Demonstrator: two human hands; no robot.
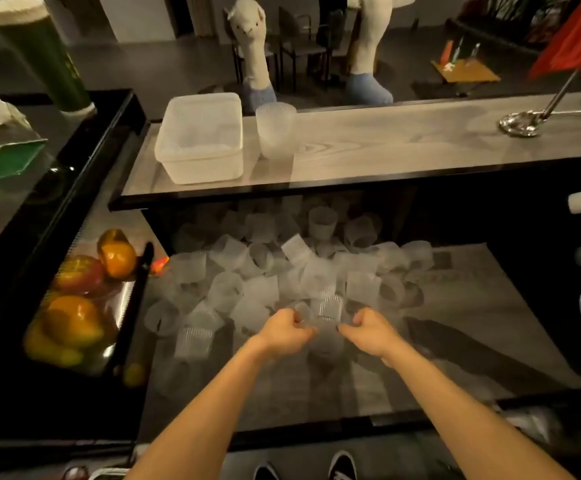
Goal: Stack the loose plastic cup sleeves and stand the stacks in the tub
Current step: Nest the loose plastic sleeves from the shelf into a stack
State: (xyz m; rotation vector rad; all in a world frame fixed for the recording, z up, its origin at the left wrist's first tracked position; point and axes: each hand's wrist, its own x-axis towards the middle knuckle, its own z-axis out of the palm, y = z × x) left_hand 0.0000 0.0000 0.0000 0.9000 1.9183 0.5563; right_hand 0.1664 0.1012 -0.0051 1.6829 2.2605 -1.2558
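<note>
Left grip (287, 329) and right grip (368, 329) both clench on clear cup sleeves (328, 308) held between them above the loose pile (247, 271) on the counter (472, 306), tub (200, 140) well apart.

Dozens of translucent, ribbed loose sleeves (264, 271) lie tumbled in a heap across the middle of the frame on the lower worktop, most on their sides. One ribbed sleeve (328, 308) sits upright at the heap's near edge, gripped between the left hand (289, 329) and right hand (368, 329). At upper centre a short stack (275, 129) stands upright just right of the frosted rectangular tub (199, 169), outside it.
</note>
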